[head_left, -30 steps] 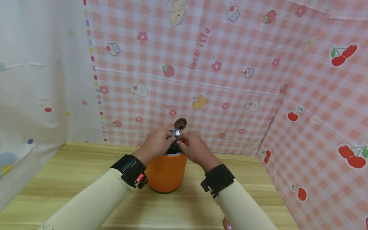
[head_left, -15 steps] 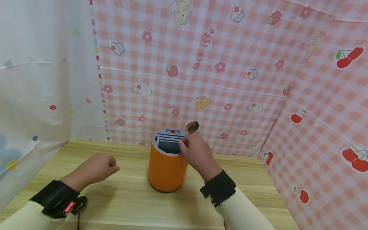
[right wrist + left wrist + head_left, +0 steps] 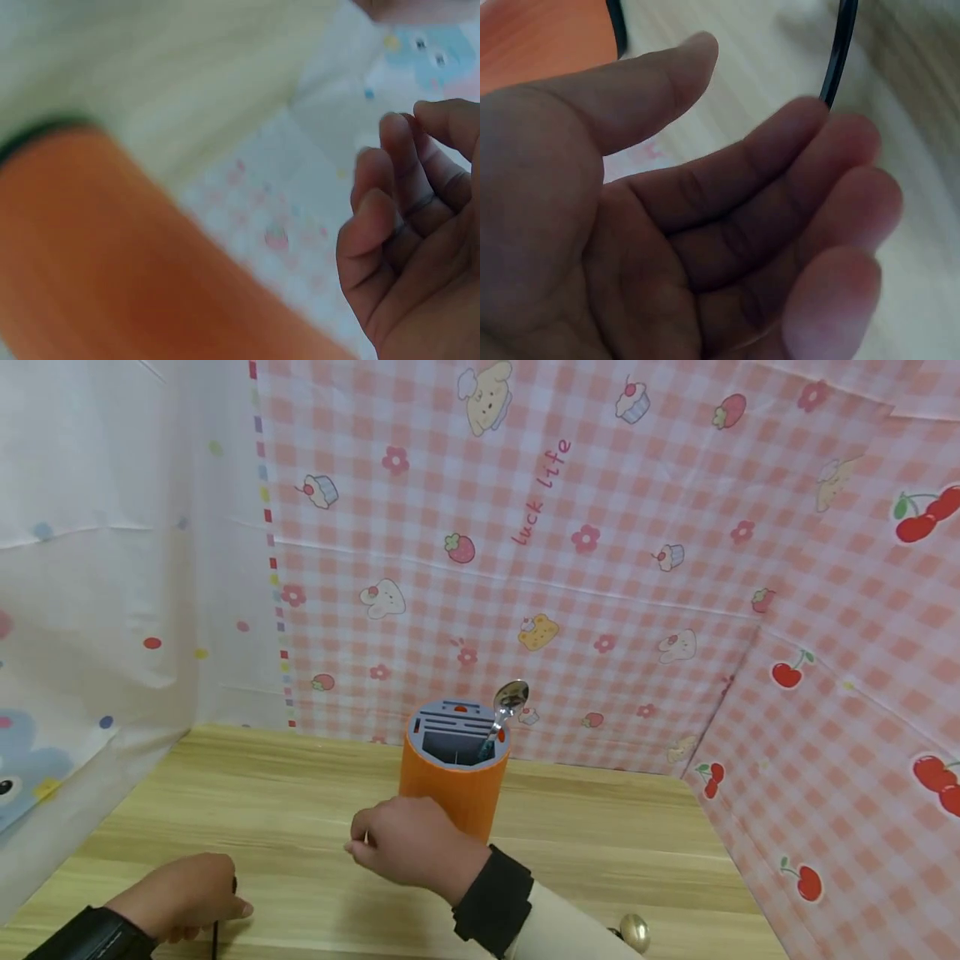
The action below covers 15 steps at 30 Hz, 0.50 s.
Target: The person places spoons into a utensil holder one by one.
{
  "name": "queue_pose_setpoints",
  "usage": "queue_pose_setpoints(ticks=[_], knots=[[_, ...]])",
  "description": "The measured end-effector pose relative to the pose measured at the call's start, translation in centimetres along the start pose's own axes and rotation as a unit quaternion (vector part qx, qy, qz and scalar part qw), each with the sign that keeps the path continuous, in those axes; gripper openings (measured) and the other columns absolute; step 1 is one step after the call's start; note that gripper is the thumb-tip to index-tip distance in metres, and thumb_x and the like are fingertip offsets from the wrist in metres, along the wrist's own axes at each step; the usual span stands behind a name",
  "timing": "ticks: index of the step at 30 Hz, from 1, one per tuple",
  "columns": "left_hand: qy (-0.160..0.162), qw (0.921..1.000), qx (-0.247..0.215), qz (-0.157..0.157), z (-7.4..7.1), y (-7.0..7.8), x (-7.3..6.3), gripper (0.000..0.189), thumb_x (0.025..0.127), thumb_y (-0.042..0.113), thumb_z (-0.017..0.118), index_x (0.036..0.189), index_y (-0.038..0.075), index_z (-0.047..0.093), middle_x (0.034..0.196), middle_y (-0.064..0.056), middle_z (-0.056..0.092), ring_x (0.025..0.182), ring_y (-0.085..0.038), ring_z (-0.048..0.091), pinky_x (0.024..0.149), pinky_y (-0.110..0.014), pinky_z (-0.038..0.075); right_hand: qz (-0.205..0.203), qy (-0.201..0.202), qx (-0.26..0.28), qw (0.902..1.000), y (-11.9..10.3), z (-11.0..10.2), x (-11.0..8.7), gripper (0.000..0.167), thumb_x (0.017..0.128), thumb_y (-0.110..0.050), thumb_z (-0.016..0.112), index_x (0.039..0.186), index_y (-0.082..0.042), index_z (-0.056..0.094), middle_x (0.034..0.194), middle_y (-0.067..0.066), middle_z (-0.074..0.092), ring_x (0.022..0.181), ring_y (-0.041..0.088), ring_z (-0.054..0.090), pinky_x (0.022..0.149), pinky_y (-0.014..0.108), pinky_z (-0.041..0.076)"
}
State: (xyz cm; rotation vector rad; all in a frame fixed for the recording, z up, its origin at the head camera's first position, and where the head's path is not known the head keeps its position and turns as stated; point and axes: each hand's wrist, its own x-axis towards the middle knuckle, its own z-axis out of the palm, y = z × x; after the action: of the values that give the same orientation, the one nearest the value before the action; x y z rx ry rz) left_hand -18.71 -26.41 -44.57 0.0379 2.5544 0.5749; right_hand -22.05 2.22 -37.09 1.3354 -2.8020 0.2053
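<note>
A metal spoon (image 3: 511, 697) stands bowl up, leaning right, in the large front compartment of an orange utensil holder (image 3: 455, 785) with a slotted grey top (image 3: 453, 722). In front of the holder hovers my right hand (image 3: 420, 847), fingers loosely bent and holding nothing. The right wrist view has the thumb close to the fingertips of that hand (image 3: 420, 232). My left hand (image 3: 180, 897) is low at the left, beside a thin black rod (image 3: 215, 939). In the left wrist view, thumb and fingers are apart, and the rod (image 3: 840, 52) passes just beyond the index fingertip.
A shiny rounded metal piece (image 3: 634, 932) lies near the front right, partly behind the right sleeve (image 3: 573, 927). The wooden table (image 3: 600, 835) ends at a pink checked cloth (image 3: 450, 585) behind and cloth walls at both sides.
Both hands have come away from the holder, the left first, toward the black rod at lower left. The right has let go of the spoon and moved left and nearer.
</note>
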Motion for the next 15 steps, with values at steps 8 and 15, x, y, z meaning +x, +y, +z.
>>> queue_pose_setpoints(ticks=[8, 15], knots=[[0.076, 0.9968, 0.017, 0.017, 1.7, -0.2, 0.1, 0.028, 0.089, 0.022, 0.076, 0.076, 0.005, 0.057, 0.056, -0.001, 0.052, 0.045, -0.011, 0.045, 0.046, -0.025, 0.036, -0.021, -0.11, 0.044, 0.9927, -3.5, 4.9, 2.1, 0.016, 0.103, -0.04, 0.059, 0.095, -0.035, 0.072, 0.073, -0.026, 0.054, 0.065, -0.009, 0.048, 0.057, 0.014, 0.038], [0.067, 0.9953, 0.062, 0.032, 2.0, -1.0, -0.5, 0.019, 0.091, 0.018, 0.071, 0.081, 0.005, 0.063, 0.074, -0.005, 0.058, 0.064, -0.022, 0.051, 0.063, -0.041, 0.046, -0.04, -0.187, 0.07, 0.9789, -7.8, 9.6, 3.7, 0.012, 0.103, -0.04, 0.058, 0.101, -0.037, 0.07, 0.076, -0.025, 0.055, 0.066, -0.009, 0.049, 0.06, 0.014, 0.039]])
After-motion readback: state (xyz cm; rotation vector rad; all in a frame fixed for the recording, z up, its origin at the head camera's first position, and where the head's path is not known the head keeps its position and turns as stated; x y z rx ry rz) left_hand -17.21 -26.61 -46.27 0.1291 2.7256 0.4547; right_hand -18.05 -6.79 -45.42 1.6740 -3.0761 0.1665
